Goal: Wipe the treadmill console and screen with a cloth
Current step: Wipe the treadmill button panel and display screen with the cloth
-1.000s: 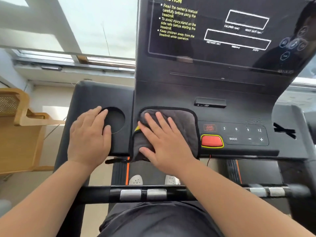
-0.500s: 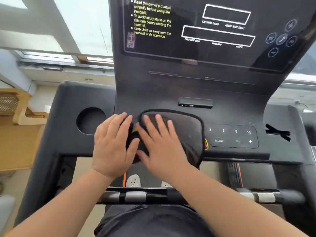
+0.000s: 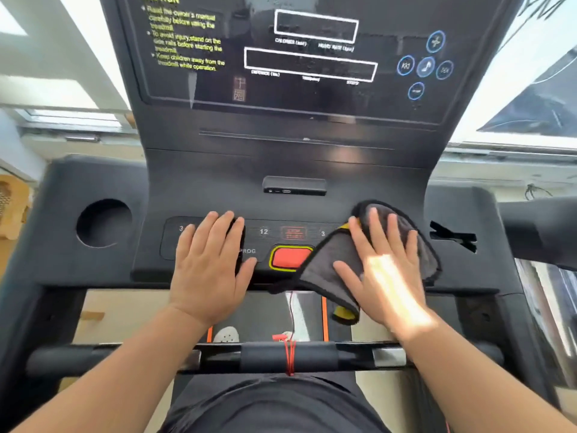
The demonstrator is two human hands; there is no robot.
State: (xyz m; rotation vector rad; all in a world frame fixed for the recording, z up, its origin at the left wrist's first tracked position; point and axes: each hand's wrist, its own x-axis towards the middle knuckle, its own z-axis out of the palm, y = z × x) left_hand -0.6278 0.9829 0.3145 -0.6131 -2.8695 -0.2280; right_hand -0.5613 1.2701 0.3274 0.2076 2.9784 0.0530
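A dark grey cloth [image 3: 331, 264] with a black hem and a yellow tag lies on the right part of the treadmill console [image 3: 199, 189], over the right keypad. My right hand [image 3: 384, 270] presses flat on the cloth with fingers spread. My left hand [image 3: 209, 260] rests flat on the left keypad, fingers straight, holding nothing. Between the hands the red stop button [image 3: 288, 257] shows. The black screen [image 3: 312, 57] with yellow caution text and white boxes rises behind the console.
A round cup holder [image 3: 103, 223] sits at the console's left. A small black port box [image 3: 293, 185] is above the keypads. A handlebar [image 3: 281, 357] with a red safety cord [image 3: 290, 354] crosses below my wrists. Windows lie behind.
My right hand has slid the cloth rightward from the console's left-centre, past the red button, onto the right keypad. My left hand has moved from the cup holder area onto the left keypad.
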